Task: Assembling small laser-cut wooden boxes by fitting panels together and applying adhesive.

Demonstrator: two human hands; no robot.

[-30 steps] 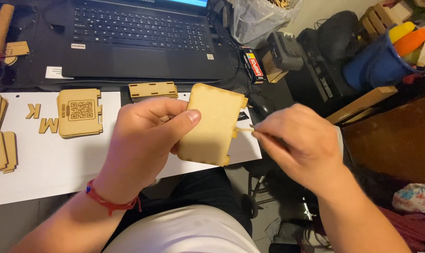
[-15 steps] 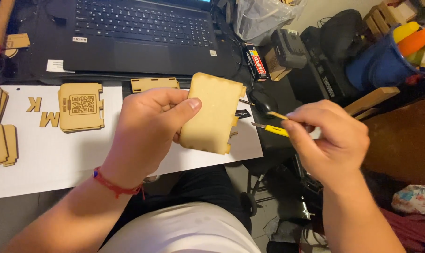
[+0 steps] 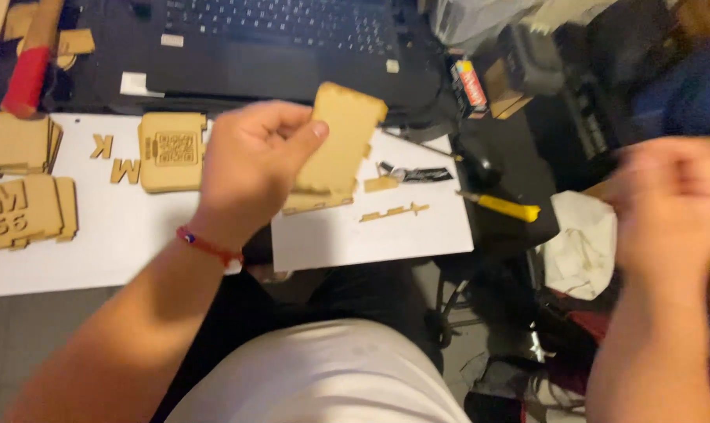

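Two hands show. The left hand point(image 3: 249, 168) has its fingers point(image 3: 304, 133) closed around a notched wooden panel point(image 3: 339, 137), raised above the white sheet point(image 3: 370, 235) on the desk. The right hand point(image 3: 672, 207) is blurred, well right of the sheet; its grip cannot be told. A yellow-handled tool point(image 3: 504, 206) lies just right of the sheet.

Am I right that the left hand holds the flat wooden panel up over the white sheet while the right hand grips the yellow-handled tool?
Not quite. In the head view the yellow-handled tool lies on the dark surface beside the white sheet; the blurred right hand is well away from it. The left hand does hold the wooden panel.
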